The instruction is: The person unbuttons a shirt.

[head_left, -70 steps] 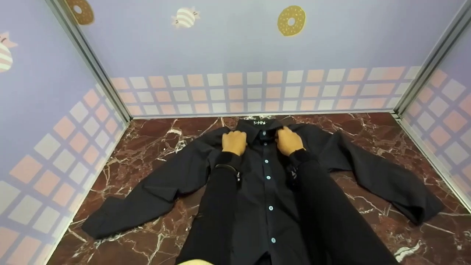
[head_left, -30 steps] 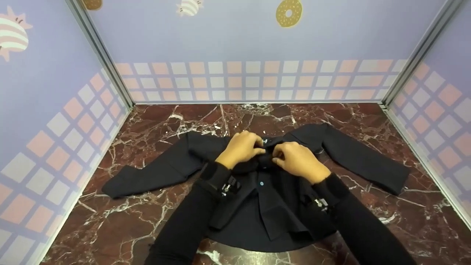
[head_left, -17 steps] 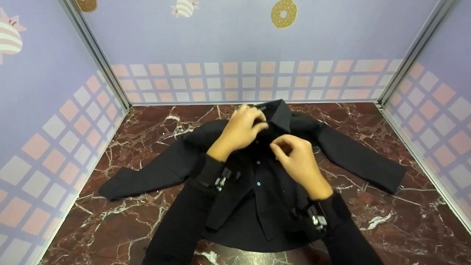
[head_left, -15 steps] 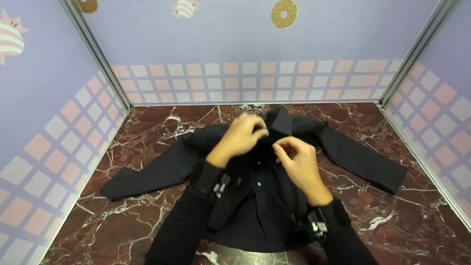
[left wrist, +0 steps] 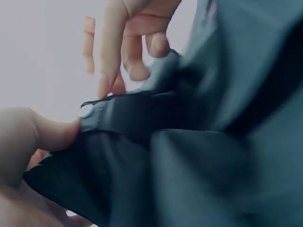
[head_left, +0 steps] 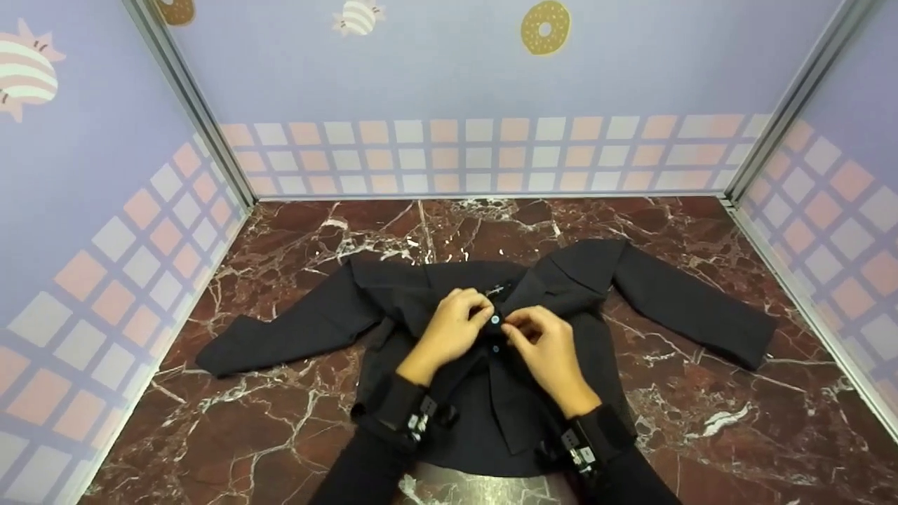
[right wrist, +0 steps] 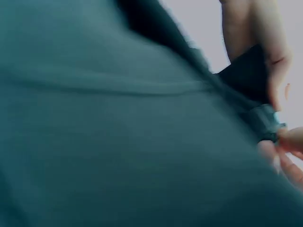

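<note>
head view, shirt [head_left: 499, 386], its button [head_left: 495, 319] between fingers [head_left: 480, 300]

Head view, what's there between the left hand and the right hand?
In the head view, a pale button of the black shirt lies between left hand and right hand, with a second button below it.

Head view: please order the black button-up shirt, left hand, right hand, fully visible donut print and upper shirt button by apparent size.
1. Black button-up shirt
2. Left hand and right hand, too alike to rank apart
3. Donut print
4. Upper shirt button
</note>
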`<control>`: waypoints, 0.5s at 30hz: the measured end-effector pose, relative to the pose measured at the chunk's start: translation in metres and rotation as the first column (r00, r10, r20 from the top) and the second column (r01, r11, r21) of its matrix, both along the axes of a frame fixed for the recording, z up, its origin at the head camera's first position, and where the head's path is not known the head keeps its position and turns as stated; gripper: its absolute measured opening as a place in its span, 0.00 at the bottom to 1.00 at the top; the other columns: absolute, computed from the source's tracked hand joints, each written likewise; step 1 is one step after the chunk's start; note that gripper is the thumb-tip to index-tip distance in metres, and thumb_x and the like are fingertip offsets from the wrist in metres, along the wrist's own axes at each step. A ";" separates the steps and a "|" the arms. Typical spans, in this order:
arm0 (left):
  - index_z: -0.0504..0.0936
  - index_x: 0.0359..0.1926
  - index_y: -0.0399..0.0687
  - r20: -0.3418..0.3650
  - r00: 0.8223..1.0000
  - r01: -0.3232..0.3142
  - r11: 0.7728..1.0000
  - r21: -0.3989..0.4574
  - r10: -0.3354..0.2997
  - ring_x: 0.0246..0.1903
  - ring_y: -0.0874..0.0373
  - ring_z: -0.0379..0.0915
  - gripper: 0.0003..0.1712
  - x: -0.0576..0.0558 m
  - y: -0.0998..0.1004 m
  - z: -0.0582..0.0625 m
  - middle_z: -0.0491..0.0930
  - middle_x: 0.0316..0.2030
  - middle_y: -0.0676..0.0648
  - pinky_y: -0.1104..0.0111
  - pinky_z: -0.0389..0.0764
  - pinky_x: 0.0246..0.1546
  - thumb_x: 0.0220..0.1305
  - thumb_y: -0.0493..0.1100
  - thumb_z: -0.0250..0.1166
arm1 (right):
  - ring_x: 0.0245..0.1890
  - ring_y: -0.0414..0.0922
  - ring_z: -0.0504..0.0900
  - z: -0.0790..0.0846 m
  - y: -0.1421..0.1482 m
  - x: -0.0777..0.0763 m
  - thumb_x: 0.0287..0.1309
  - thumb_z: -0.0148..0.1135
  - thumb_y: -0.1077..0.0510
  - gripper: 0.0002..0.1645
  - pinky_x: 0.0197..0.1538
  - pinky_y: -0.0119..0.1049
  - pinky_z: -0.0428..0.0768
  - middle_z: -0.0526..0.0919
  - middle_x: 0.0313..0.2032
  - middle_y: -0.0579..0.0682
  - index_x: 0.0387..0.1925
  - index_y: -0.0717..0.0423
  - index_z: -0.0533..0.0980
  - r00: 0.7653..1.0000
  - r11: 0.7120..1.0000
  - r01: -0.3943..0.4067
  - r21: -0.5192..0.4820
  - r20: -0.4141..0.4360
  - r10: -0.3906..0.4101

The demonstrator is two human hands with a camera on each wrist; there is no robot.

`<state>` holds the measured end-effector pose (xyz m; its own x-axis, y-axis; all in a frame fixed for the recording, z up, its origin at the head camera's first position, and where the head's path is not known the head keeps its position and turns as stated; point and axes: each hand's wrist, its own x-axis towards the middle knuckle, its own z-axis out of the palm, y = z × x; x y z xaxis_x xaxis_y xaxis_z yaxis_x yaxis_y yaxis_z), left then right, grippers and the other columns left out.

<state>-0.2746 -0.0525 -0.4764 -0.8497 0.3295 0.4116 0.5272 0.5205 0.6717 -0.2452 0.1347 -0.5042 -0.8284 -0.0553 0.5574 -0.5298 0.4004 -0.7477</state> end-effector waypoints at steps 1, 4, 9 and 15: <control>0.87 0.36 0.40 -0.012 1.000 -0.020 0.999 0.050 0.021 0.40 0.49 0.76 0.07 0.003 0.000 -0.008 0.83 0.34 0.47 0.53 0.76 0.49 0.73 0.37 0.66 | 0.25 0.42 0.87 -0.005 -0.001 0.001 0.62 0.76 0.65 0.04 0.29 0.31 0.84 0.87 0.32 0.48 0.37 0.58 0.86 1.000 1.000 -0.013 -0.016 0.014 0.013; 0.87 0.35 0.40 -0.035 0.996 -0.068 0.976 0.208 0.077 0.39 0.52 0.78 0.07 0.011 0.002 -0.026 0.84 0.34 0.48 0.56 0.78 0.47 0.73 0.37 0.67 | 0.25 0.44 0.88 -0.013 -0.006 0.006 0.62 0.77 0.65 0.03 0.27 0.32 0.84 0.88 0.32 0.48 0.37 0.58 0.88 0.999 0.997 -0.039 -0.063 0.034 0.042; 0.87 0.35 0.41 -0.023 0.988 -0.134 0.937 0.324 0.150 0.38 0.56 0.78 0.07 0.018 0.008 -0.034 0.84 0.33 0.50 0.62 0.78 0.45 0.73 0.35 0.68 | 0.25 0.46 0.87 -0.016 -0.015 0.011 0.61 0.77 0.66 0.03 0.25 0.31 0.83 0.89 0.33 0.49 0.37 0.58 0.89 0.999 0.988 -0.001 -0.156 0.043 0.008; 0.89 0.34 0.44 0.003 0.977 -0.205 0.924 0.322 0.215 0.39 0.55 0.80 0.06 0.027 0.019 -0.033 0.86 0.33 0.50 0.62 0.79 0.45 0.71 0.35 0.70 | 0.21 0.42 0.84 -0.014 -0.023 0.015 0.61 0.76 0.68 0.04 0.22 0.31 0.82 0.86 0.31 0.55 0.36 0.66 0.88 0.966 0.917 0.064 -0.395 0.256 0.042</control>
